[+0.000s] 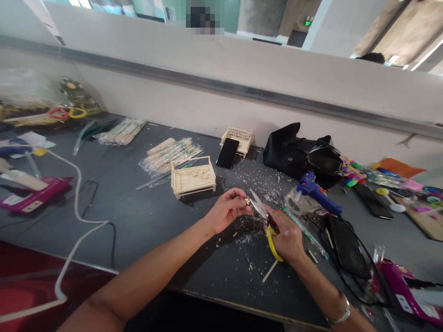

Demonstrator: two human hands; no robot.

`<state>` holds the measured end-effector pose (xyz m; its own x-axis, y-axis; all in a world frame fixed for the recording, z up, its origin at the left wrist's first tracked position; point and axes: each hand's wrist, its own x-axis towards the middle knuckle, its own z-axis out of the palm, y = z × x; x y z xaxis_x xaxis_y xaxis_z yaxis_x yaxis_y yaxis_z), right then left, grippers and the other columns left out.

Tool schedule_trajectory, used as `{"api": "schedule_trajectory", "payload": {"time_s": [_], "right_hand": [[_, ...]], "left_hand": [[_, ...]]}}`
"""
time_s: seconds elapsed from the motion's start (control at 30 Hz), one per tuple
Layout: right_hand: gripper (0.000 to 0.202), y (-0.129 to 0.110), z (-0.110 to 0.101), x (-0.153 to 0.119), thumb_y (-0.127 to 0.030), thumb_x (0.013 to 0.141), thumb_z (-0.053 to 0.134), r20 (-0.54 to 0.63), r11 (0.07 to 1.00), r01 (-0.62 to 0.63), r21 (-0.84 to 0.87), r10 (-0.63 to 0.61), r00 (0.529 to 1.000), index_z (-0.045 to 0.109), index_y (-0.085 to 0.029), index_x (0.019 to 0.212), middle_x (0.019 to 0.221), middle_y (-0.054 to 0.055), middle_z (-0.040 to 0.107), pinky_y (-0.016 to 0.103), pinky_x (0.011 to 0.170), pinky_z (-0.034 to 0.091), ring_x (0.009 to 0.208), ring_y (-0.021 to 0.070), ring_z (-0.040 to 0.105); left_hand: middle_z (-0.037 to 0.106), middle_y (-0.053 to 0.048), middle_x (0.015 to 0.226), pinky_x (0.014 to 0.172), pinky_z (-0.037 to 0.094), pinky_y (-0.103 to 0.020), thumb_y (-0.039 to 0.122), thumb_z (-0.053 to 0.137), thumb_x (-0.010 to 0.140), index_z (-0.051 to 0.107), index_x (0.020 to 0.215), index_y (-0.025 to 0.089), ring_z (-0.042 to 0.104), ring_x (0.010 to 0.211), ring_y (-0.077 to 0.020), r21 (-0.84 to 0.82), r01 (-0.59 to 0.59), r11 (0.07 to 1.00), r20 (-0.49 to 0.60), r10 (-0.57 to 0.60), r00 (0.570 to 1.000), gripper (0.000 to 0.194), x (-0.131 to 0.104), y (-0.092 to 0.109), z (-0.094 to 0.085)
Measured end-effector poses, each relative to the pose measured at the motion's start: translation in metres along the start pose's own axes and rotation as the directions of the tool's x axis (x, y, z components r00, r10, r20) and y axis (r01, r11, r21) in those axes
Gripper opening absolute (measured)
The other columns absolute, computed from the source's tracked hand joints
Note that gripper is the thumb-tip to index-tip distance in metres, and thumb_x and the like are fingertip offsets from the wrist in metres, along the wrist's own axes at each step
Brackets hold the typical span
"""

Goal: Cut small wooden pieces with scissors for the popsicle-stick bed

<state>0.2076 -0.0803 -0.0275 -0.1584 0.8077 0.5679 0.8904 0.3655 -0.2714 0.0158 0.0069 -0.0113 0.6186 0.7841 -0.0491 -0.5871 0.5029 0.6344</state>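
Pinched in the fingertips of my left hand [229,210] is a small pale wooden piece [248,201], its exact shape too small to make out. My right hand [286,234] grips a pair of yellow-handled scissors [259,206]. The blades are spread apart, and their tips reach right beside the wooden piece. Wood chips and shavings lie scattered on the dark table under both hands. Just beyond my left hand stands a miniature wooden bed-like frame [190,180] with several tiny pieces on its top.
A small wooden bench [242,138] with a phone [227,153] leaning on it stands behind. Farther right are a black bag [282,147] and a blue glue gun [318,193]. Packs of wooden sticks [173,154] lie left of these. A white cable [80,203] crosses the table's left side.
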Motion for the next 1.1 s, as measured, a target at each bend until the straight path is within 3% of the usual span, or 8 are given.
{"api": "schedule_trajectory", "payload": {"time_s": [0.3,0.77,1.1], "right_hand": [[0.054,0.0002,0.0002,-0.0039,-0.011,0.077,0.051,0.036,0.992,0.054,-0.115,-0.05,0.998,0.063,-0.022,0.128,0.085,0.004,0.07,0.026,0.063,0.054,0.071,0.0173,0.065],[0.067,-0.0028,-0.0027,-0.0038,-0.007,0.073,0.049,0.09,0.989,0.07,-0.127,-0.059,0.994,0.057,-0.026,0.137,0.087,0.005,0.066,0.027,0.064,0.055,0.075,0.0189,0.063],[0.065,-0.0044,-0.0026,-0.0032,-0.006,0.075,0.049,0.103,0.988,0.087,-0.13,-0.074,0.992,0.057,-0.024,0.137,0.087,0.006,0.063,0.029,0.066,0.055,0.075,0.0189,0.061]], "left_hand": [[0.072,-0.003,0.069,0.065,0.058,-0.028,0.018,0.085,0.064,0.063,0.074,0.014,0.068,0.06,-0.0149,0.046,0.059,0.997,0.045,-0.061,0.997,0.025,-0.0042,-0.0043,0.0009],[0.069,0.0,0.069,0.063,0.058,-0.026,0.012,0.088,0.055,0.062,0.072,0.014,0.067,0.061,-0.0139,0.048,0.033,0.998,0.064,-0.036,0.997,0.032,-0.0024,-0.0055,-0.0012],[0.072,-0.002,0.072,0.063,0.057,-0.025,0.018,0.093,0.05,0.06,0.072,0.014,0.068,0.065,-0.0143,0.127,0.062,0.99,0.073,-0.071,0.995,0.04,-0.0024,-0.0004,-0.005]]}}
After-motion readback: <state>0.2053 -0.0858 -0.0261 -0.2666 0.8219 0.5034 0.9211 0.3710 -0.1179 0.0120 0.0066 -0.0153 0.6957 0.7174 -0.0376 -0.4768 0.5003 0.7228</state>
